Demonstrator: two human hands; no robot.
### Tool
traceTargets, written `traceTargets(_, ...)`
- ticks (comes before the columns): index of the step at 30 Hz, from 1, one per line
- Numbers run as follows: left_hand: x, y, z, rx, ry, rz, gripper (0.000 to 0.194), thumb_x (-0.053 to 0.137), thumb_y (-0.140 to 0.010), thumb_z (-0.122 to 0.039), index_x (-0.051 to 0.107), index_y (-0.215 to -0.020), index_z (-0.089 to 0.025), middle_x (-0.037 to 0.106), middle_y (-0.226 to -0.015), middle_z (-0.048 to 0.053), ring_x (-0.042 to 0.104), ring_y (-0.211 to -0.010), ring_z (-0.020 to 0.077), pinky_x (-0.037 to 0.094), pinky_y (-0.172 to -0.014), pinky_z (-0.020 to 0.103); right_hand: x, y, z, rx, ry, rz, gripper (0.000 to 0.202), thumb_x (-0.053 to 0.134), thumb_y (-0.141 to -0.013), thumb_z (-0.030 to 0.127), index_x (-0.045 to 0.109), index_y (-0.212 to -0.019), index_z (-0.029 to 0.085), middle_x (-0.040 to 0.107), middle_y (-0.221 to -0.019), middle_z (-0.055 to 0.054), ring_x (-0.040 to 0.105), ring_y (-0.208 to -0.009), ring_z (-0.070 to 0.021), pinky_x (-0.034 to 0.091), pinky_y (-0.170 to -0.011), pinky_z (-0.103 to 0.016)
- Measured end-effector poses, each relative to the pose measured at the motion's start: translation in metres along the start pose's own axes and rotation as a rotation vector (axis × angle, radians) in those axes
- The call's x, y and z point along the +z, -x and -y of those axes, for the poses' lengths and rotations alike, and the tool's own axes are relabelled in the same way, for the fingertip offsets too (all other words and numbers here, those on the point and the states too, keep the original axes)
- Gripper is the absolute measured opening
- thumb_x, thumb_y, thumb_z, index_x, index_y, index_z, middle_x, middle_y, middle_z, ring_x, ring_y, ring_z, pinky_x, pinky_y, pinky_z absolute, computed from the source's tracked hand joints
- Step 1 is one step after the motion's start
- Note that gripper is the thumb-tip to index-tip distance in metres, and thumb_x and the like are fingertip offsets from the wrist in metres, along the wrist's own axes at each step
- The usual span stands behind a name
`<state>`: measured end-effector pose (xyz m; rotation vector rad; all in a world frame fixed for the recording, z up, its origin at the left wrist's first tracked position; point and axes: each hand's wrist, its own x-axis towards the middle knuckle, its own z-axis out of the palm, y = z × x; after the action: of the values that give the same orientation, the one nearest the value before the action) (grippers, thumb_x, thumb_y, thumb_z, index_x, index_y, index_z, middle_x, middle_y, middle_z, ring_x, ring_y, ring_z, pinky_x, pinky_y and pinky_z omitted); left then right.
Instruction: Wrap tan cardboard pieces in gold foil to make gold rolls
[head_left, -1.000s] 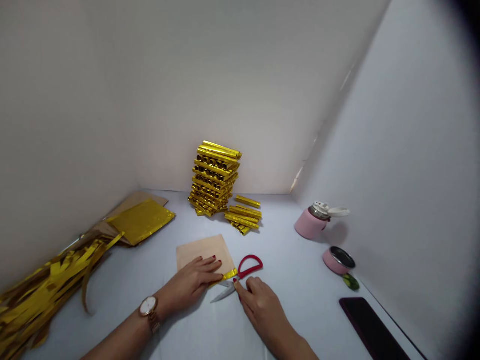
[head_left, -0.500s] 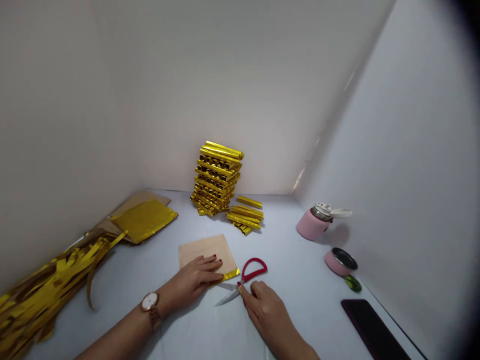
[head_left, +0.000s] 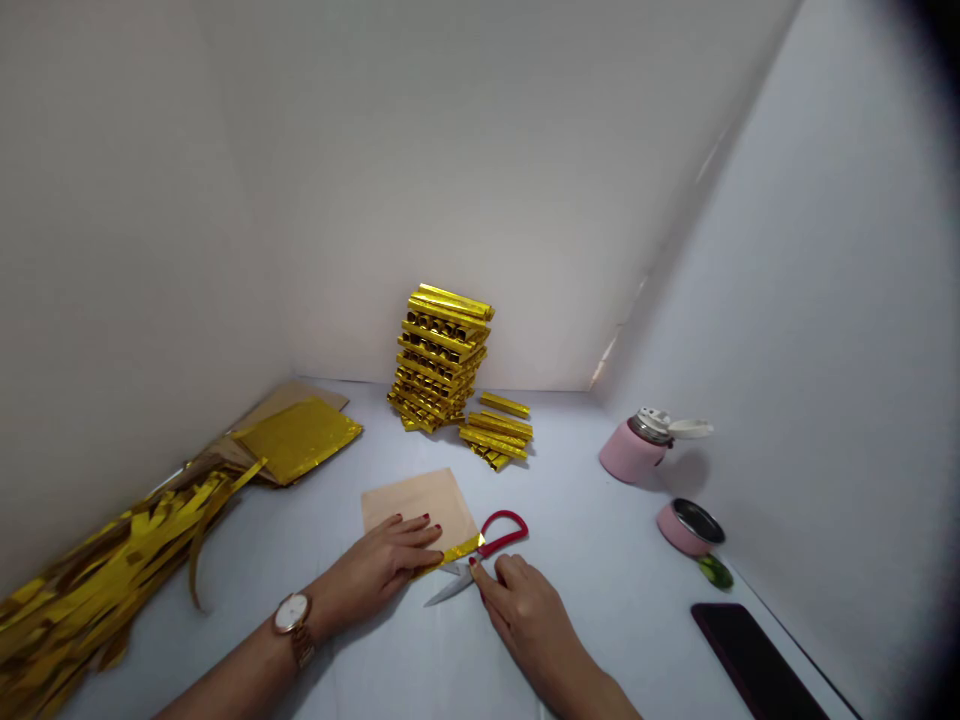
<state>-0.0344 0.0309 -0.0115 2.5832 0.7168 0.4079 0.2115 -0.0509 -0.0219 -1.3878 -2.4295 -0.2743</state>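
Observation:
My left hand (head_left: 382, 562) lies with fingers stretched out over a tan sheet of paper (head_left: 424, 497), pressing it to the table. Along the near edge of that sheet runs a folded-over strip of shiny gold (head_left: 463, 547), partly under the fingers. Just to its right are red-handled scissors (head_left: 504, 538), their blades apart and pointing left. My right hand (head_left: 529, 610) is closed, its index fingertip at the scissors' pivot. One red handle loop shows beyond the knuckles; the other handle is hidden behind the hand.
Stacked gold foil tubes (head_left: 442, 360) stand at the back, with a few loose tubes (head_left: 496, 438) beside them. Gold sheets (head_left: 300, 440) and cut gold strips (head_left: 127, 570) lie left. Rightward are a pink bottle (head_left: 630, 452), a pink cup (head_left: 686, 527), a green item (head_left: 715, 571) and a phone (head_left: 750, 655).
The scissors have turned slightly, their red loop now closer to the sheet and the blades less far apart. My left hand stays on the paper. The whole view has shifted a little.

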Motion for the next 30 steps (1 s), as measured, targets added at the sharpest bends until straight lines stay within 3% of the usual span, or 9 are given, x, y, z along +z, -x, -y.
traceTargets(9, -0.002, 0.0, -0.003, -0.037, -0.013, 0.03, 0.038, 0.043, -0.097, -0.019, 0.052, -0.128, -0.037, 0.047, -0.14, 0.001, 0.039, -0.131, 0.0267, 0.032, -0.103, 0.053, -0.005, 0.01, 0.0, -0.005, -0.04, 0.022, 0.035, 0.052, -0.085, 0.006, 0.06, -0.117, 0.016, 0.059, -0.08, -0.006, 0.055, -0.069, -0.0165, 0.047, -0.06, -0.025)
traceTargets(18, -0.004, -0.001, -0.005, -0.037, -0.018, 0.048, 0.044, 0.043, -0.093, -0.011, 0.052, -0.129, -0.035, 0.047, -0.14, 0.002, 0.038, -0.131, 0.0276, 0.032, -0.103, 0.052, 0.002, -0.003, 0.009, 0.001, -0.045, 0.015, 0.035, 0.053, -0.084, 0.007, 0.059, -0.117, 0.018, 0.059, -0.079, -0.005, 0.055, -0.071, -0.0172, 0.046, -0.062, -0.026)
traceTargets(30, -0.003, 0.002, 0.0, -0.003, -0.01, 0.01, 0.036, 0.043, -0.096, -0.02, 0.054, -0.127, -0.035, 0.049, -0.138, 0.003, 0.04, -0.13, 0.0255, 0.032, -0.104, 0.046, 0.002, 0.009, 0.01, -0.022, -0.039, -0.004, 0.035, 0.052, -0.083, 0.005, 0.061, -0.115, 0.015, 0.058, -0.079, -0.006, 0.054, -0.068, -0.0179, 0.047, -0.059, -0.027)
